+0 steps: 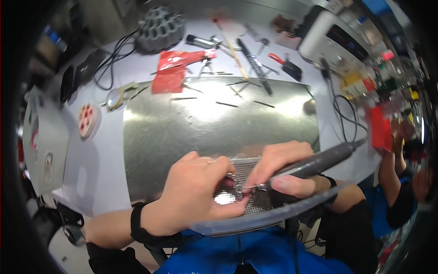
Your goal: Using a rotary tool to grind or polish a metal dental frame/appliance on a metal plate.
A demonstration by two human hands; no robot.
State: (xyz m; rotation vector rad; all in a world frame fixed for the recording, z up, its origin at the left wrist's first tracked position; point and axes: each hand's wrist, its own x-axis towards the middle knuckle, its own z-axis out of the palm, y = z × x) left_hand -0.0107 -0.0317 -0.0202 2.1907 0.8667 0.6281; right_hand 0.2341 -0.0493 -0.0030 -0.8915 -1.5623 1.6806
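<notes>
My right hand is closed around a thick grey rotary tool handpiece, its thin metal tip pointing left. Close against that tip, the curled fingers of my left hand pinch a small shiny metal piece; its exact kind is too small and blurred to tell. Both hands are over a perforated metal tray at the front edge of the table. A clear curved strip runs below the wrists and covers part of the tray's near side.
Several thin bits lie on the shiny metal sheet. Behind are a red packet, a black pen-like tool and a grey holder. A white control box stands far right, a white case left. Another person's arm shows right.
</notes>
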